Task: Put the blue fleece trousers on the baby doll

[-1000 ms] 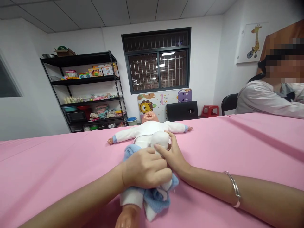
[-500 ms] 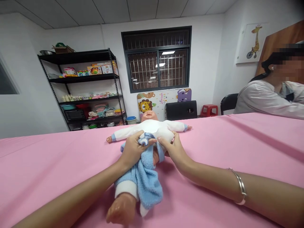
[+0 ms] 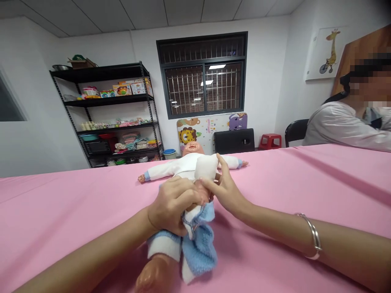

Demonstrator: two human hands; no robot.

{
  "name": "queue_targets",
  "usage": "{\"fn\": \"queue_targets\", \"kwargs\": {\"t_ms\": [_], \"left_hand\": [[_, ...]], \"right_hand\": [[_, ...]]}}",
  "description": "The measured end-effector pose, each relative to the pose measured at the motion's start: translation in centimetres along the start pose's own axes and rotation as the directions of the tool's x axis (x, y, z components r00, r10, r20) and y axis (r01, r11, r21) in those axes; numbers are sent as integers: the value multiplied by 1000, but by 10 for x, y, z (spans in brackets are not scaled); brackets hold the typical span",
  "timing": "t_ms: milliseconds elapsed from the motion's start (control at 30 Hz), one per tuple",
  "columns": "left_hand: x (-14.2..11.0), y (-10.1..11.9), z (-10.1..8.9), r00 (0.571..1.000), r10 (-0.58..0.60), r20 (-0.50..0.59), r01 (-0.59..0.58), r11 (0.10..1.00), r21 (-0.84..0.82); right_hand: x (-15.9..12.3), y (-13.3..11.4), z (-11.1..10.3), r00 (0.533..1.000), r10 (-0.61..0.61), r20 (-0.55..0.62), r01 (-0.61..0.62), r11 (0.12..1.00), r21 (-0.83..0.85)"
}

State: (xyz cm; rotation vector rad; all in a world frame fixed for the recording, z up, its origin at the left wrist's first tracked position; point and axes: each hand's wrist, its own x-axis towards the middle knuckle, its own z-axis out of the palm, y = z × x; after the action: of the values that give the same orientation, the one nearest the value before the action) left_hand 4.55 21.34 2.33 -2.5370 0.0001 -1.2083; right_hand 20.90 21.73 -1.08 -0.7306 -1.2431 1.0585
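Shows a baby doll [image 3: 186, 165] lying face up on the pink-covered bench [image 3: 275, 191], head far, feet near, arms spread left and right. Dressed in a white top [image 3: 191, 160] with blue cuffs; partly in fluffy blue trousers [image 3: 201, 250] with white trim, bunched around the near end of a bent, raised leg [image 3: 203, 191]. At the near left, pokes a bare foot [image 3: 154, 274] out of the other trouser leg.

Grips the bunched trousers at the raised leg with a narrow, closed left hand [image 3: 175, 203]. Cups the white, rounded upper part [image 3: 206, 167] of that leg from the right with a half-open right hand [image 3: 224, 189], thumb on the near side. Wears a silver bangle [image 3: 316, 240] on the right forearm.

Beyond the bench, includes a loaded black shelf rack [image 3: 106, 100] at far left, a black chair [image 3: 233, 140] and a red stool [image 3: 270, 141]; at far right, a seated person in pale sleeves [image 3: 342, 126].
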Motion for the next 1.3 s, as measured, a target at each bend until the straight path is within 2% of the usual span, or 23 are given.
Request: {"fn": "queue_targets", "kwargs": {"t_ms": [100,167,233,333,400,433,500,533,567,600,633,667,700,733,767,833,900,967,1033,1100,1200,1300], "left_hand": [[4,4,-4,994,110,29,-112,990,82],[6,7,-7,980,189,63,-195,972,128],[9,8,-9,965,249,75,-257,958,126],[9,7,-10,961,270,66,-275,957,88],[6,6,-7,979,204,21,-205,973,103],[5,6,-5,990,135,-34,-131,984,118],[2,5,1,981,-104,-164,121,988,97],[2,4,4,946,-262,-190,275,960,49],[3,2,6,889,-420,-181,425,905,-15],[4,-1,8,812,-565,-145,559,825,-85],[6,-4,10,733,-675,-86,661,736,-143],[9,-9,10,672,-740,-20,725,663,-185],[11,-14,10,629,-776,37,763,607,-223],[12,-19,10,606,-791,85,781,570,-255],[13,-24,10,600,-790,126,786,553,-277],[12,-31,11,612,-774,161,780,557,-286],[9,-33,15,628,-773,93,763,589,-266],[4,-31,20,628,-778,6,755,608,-246],[2,-27,24,593,-803,-60,769,587,-253],[1,-26,26,536,-839,-94,793,538,-285],[1,-31,27,458,-885,-86,818,458,-349],[-4,-41,27,415,-907,-73,831,410,-377]], "right_hand": [[6,-4,2,991,53,-126,-50,998,29],[8,-6,4,985,72,-158,-70,997,16],[6,-6,5,990,57,-127,-56,998,8],[2,-4,7,998,19,-67,-18,1000,9],[-1,-2,7,998,16,-58,-16,1000,6],[-2,-1,7,998,19,-54,-19,1000,8],[-4,1,7,999,25,-43,-24,1000,12],[-4,2,7,999,19,-37,-19,1000,13],[-4,3,7,999,12,-31,-12,1000,15],[-4,4,7,1000,10,-26,-10,1000,18],[-4,5,8,1000,16,-18,-16,1000,23],[-3,4,9,1000,30,0,-30,999,31],[-2,4,10,999,48,25,-49,998,37],[-1,4,10,997,66,48,-67,997,38],[0,3,11,995,75,65,-77,996,33],[1,1,11,995,72,74,-73,997,16],[0,1,11,995,57,81,-56,998,-10],[-2,1,11,987,34,160,-27,999,-45],[-4,2,10,963,19,270,1,997,-74],[-5,3,9,936,27,350,3,996,-85],[-5,4,9,920,62,387,-29,995,-90],[-4,3,8,914,128,384,-92,990,-111]]}}
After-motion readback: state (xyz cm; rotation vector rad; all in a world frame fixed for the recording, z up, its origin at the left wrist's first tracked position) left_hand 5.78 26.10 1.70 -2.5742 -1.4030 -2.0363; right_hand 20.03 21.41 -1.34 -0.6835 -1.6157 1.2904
